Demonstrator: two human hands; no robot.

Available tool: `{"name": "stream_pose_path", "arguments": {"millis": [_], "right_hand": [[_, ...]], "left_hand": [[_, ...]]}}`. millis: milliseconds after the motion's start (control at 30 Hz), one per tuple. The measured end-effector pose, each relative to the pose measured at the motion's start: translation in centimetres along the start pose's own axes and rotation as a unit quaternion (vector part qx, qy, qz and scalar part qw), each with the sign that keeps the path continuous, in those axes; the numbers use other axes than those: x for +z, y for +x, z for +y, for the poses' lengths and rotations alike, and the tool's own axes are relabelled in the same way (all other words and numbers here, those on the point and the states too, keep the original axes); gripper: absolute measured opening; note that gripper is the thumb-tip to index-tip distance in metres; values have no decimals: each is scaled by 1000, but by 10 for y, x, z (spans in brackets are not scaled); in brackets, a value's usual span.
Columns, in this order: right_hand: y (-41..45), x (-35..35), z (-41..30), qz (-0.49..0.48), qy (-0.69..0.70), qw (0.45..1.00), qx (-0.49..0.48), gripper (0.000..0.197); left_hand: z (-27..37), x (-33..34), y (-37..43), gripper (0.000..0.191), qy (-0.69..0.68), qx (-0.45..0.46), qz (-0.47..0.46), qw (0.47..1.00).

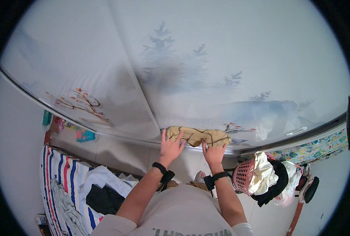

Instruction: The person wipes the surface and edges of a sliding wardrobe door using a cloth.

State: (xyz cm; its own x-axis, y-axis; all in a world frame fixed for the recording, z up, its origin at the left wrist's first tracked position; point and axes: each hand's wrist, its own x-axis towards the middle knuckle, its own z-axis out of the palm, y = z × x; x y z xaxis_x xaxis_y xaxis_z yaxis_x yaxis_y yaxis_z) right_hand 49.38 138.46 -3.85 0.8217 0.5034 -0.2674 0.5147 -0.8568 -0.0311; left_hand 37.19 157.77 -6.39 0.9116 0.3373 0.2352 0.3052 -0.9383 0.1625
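A tan cloth with dark check lines [200, 136] is spread sideways low in front of the white sliding door panel [189, 97]. My left hand [170, 147] holds its left end, fingers spread over the fabric. At the right part of the cloth, my right hand [214, 152] has its fingers on the lower edge, the index finger stretched upward. Both hands keep the cloth up at the door; whether it presses flat against the surface all along cannot be told. Each wrist wears a black strap with a small device.
A pink perforated laundry basket [243, 177], piled with cream, black and white clothes, stands at my right. Left of me is a bed with a striped sheet [66, 171], bearing a black garment [104, 199]. A teal box [85, 135] lies on the tiled floor [122, 150].
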Motion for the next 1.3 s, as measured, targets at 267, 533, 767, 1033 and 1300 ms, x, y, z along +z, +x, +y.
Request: {"name": "stream_pose_path", "arguments": {"millis": [267,533,767,1033,1300], "right_hand": [[-7,78,14,239,35,968,-67,52],[-10,-83,-31,437,185,869,-138,44],[-38,-345,-61,686,155,685,-189,31],[-9,-244,-43,568,136,795,-162,60],[-3,-17,-22,328,67,936,-112,58]], "left_hand": [[-9,45,-25,69,-83,38,-26,996],[43,-87,47,92,-147,-25,204,967],[61,-336,154,92,-137,146,473,858],[34,-237,127,84,-47,83,431,897],[8,-56,37,72,-76,-85,6,994]]}}
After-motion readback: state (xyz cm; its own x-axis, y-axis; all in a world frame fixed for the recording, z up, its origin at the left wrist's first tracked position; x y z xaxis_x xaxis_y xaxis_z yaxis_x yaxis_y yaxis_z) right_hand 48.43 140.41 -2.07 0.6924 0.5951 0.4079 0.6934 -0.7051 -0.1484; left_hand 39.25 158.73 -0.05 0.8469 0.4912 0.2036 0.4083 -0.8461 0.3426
